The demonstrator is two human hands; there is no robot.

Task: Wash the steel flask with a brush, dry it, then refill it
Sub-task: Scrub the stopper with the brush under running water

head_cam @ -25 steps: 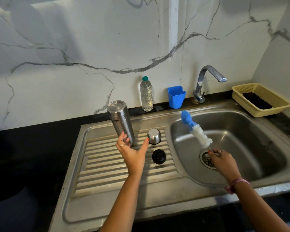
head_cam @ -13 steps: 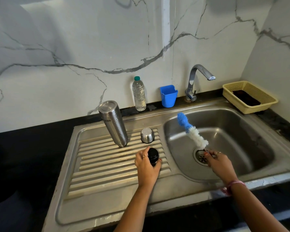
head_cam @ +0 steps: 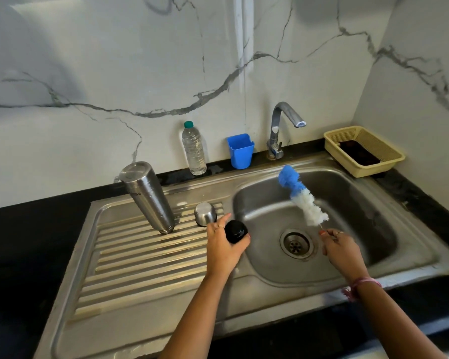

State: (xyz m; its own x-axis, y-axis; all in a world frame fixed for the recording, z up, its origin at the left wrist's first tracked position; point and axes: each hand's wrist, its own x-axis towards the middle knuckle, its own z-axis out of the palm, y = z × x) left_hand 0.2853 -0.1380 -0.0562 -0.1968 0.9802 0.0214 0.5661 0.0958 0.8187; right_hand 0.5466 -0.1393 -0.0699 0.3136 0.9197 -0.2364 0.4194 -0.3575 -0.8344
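Head view: left hand [head_cam: 224, 251] is gripping small black round stopper [head_cam: 236, 231], right hand [head_cam: 341, 251] pinching blue-white bottle brush [head_cam: 302, 199]; inverted wet cylindrical steel flask [head_cam: 149, 198], probably slippery, is best grasped mid-body.

Counted: one flask [head_cam: 148, 196], one steel cup [head_cam: 205, 213], one black lid [head_cam: 236, 231], one brush [head_cam: 302, 199], one plastic bottle [head_cam: 194, 149], one blue cup [head_cam: 240, 151], one tap [head_cam: 280, 130], one basket [head_cam: 363, 151], two hands [head_cam: 224, 246] [head_cam: 341, 251].

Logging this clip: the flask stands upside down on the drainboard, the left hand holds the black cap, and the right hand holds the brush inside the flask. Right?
Not quite. The head view shows the right hand holding the brush over the sink basin, apart from the flask. The flask does stand inverted on the drainboard, and the left hand holds the black cap.
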